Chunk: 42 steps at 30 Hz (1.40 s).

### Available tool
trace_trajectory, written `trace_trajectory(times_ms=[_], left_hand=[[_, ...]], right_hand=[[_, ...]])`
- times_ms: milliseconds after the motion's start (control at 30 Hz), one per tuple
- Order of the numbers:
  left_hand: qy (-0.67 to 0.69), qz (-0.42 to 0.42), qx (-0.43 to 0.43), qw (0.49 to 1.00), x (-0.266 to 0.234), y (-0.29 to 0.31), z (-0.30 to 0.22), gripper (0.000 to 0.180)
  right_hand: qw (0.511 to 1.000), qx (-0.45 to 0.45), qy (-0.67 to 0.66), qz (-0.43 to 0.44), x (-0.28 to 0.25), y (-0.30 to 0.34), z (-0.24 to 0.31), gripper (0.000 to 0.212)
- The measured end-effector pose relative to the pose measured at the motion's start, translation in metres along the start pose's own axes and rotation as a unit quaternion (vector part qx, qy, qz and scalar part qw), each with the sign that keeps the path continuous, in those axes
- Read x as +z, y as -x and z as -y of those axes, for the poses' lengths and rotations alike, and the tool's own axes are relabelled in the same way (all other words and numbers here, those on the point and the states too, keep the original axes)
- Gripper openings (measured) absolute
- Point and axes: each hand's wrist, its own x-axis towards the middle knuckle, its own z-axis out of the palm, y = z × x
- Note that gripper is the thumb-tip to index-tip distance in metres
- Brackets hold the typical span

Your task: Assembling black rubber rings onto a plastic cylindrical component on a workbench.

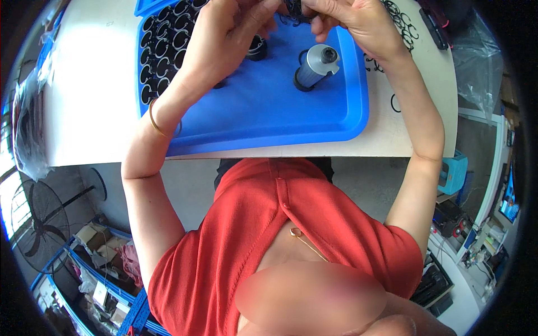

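Note:
At the top edge of the head view, my left hand (238, 28) and my right hand (361, 22) come close together, fingers bent in a pinch. Between them is a dark cluster of thin, curved black parts (294, 10), partly cut off by the frame, so its exact kind does not show. Below my right hand, a silver cylinder with a black knob on top (318, 66) stands on the blue tray (269, 120). Rows of black open rings with pale edges (161, 47) fill the tray's left side, partly behind my left forearm. Another round black part (257, 49) sits beside my left hand.
Loose black rings and clips (403, 25) lie on the white table (414, 134) right of the tray, with a single ring (395, 103) nearer me. A black tool-like object (434, 28) rests at the far right. A fan (42, 224) and blue shelving (106, 269) stand at the lower left.

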Motion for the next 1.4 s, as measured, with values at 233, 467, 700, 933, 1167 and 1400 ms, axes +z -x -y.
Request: trace_trajectory(times_ms=[233, 467, 700, 933, 1167, 1400], left_hand=[[0.152, 0.077, -0.147, 0.974, -0.005, -0.002, 0.006, 0.018], [0.204, 0.083, -0.159, 0.962, -0.007, -0.005, 0.008, 0.015], [0.196, 0.080, -0.169, 0.963, -0.006, -0.005, 0.001, 0.016], [0.177, 0.070, -0.170, 0.967, -0.005, -0.004, 0.001, 0.017], [0.180, 0.076, -0.153, 0.969, -0.004, -0.004, 0.012, 0.018], [0.175, 0.077, -0.156, 0.969, -0.004, -0.004, 0.014, 0.018]], right_hand=[[1.000, -0.029, -0.005, -0.003, 0.009, 0.002, 0.003, 0.022], [0.997, -0.042, 0.058, -0.036, 0.003, 0.003, 0.003, 0.016], [0.993, -0.092, 0.066, -0.024, -0.005, 0.000, -0.007, 0.013], [0.990, -0.099, 0.098, -0.033, 0.004, 0.004, 0.006, 0.014], [0.987, -0.098, 0.119, -0.037, -0.004, 0.001, -0.006, 0.014], [0.989, -0.116, 0.077, -0.050, -0.003, 0.003, -0.001, 0.012]])
